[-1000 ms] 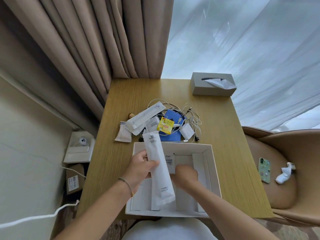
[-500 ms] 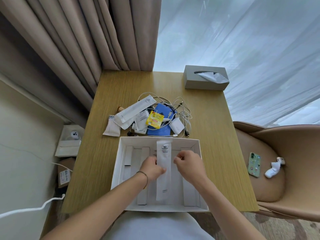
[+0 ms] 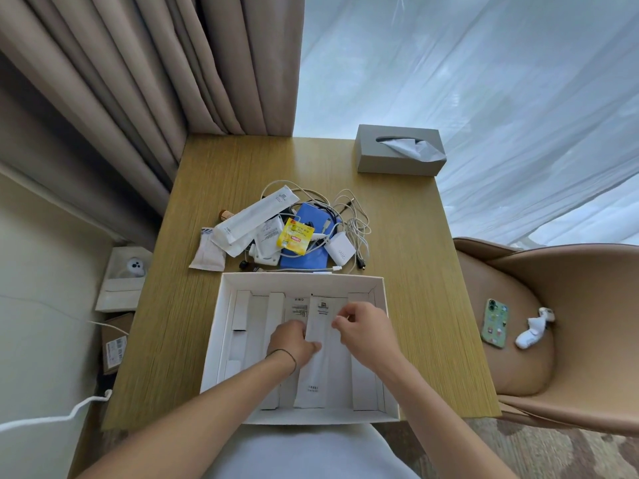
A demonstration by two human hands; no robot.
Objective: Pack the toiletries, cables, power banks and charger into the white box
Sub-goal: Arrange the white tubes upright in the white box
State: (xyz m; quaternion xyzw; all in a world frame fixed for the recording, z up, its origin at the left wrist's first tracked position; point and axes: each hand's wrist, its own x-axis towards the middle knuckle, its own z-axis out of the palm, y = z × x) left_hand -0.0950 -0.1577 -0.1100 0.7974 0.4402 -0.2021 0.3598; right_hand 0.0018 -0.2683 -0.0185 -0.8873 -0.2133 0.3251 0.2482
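- A person is settling a long white sachet (image 3: 318, 354) into the white box (image 3: 380, 288), which is sitting at the desk's near edge.
- The left hand (image 3: 294, 344) is pinching the sachet's left edge; the right hand (image 3: 363, 328), fingers curled, is touching its right side near the top, though whether it is truly gripping cannot be told.
- The sachet is lying lengthwise between cardboard dividers; pressing it flat and parallel to them would likely be leaving room for bulkier items.
- Waiting mid-desk (image 3: 408, 236), just beyond the box's far wall: a second long sachet (image 3: 254, 217), a small packet (image 3: 207, 254), a yellow sachet (image 3: 295, 240), a blue power bank (image 3: 309, 261), a white charger (image 3: 340, 248) and tangled cables (image 3: 356, 226).
- The cables are looping over and around the neighbouring items, so lifting any one could be dragging others.
- A tissue box (image 3: 397, 157) is standing at the far right corner, well apart.
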